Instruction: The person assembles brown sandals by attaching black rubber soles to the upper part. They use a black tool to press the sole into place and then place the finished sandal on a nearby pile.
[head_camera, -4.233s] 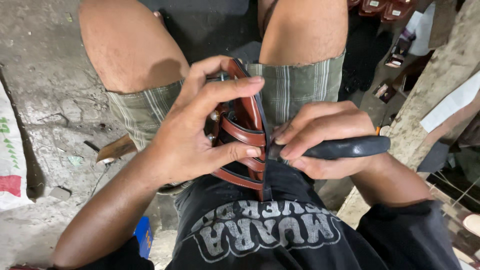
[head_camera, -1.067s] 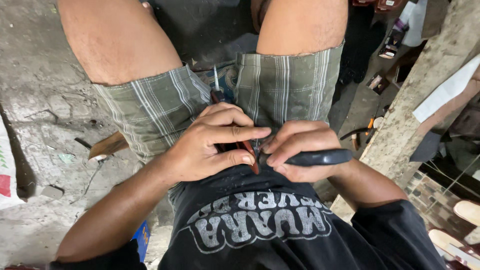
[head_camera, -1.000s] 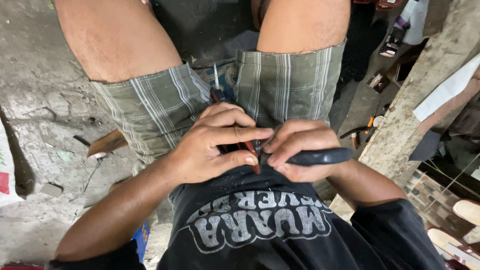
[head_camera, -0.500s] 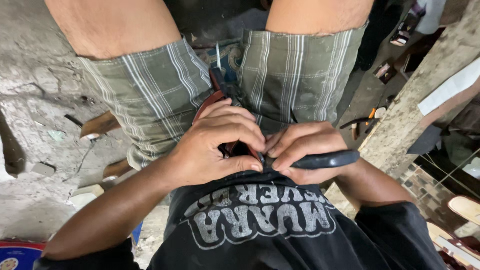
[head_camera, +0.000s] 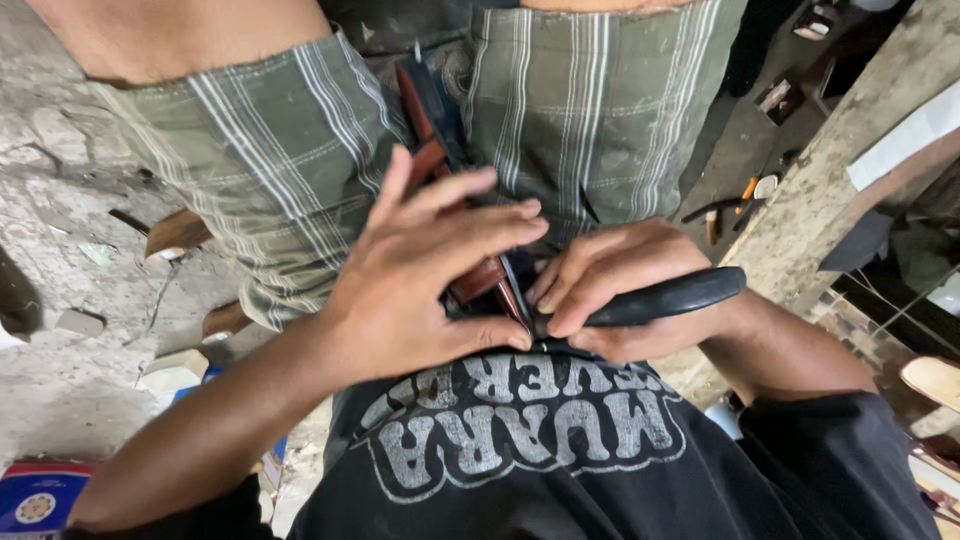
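My left hand (head_camera: 425, 270) is clasped over a reddish-brown leather piece (head_camera: 478, 282) held in my lap, between my thighs in green plaid shorts. A darker part of that leather piece (head_camera: 425, 110) sticks out past my fingers toward my knees. My right hand (head_camera: 615, 290) grips a black-handled tool (head_camera: 665, 298), handle pointing right, its tip pressed against the leather under my left fingers. The tool's tip is hidden.
A rough concrete floor (head_camera: 60, 230) lies to the left with wood scraps (head_camera: 178, 232) and small blocks (head_camera: 172, 368). A blue box (head_camera: 35, 497) sits at the lower left. Small tools (head_camera: 735, 200) lie on the ground at the right beside a concrete ledge (head_camera: 830, 190).
The leather piece has been lowered from an upright hold into my lap. My hands closed in over it and the view has moved nearer.
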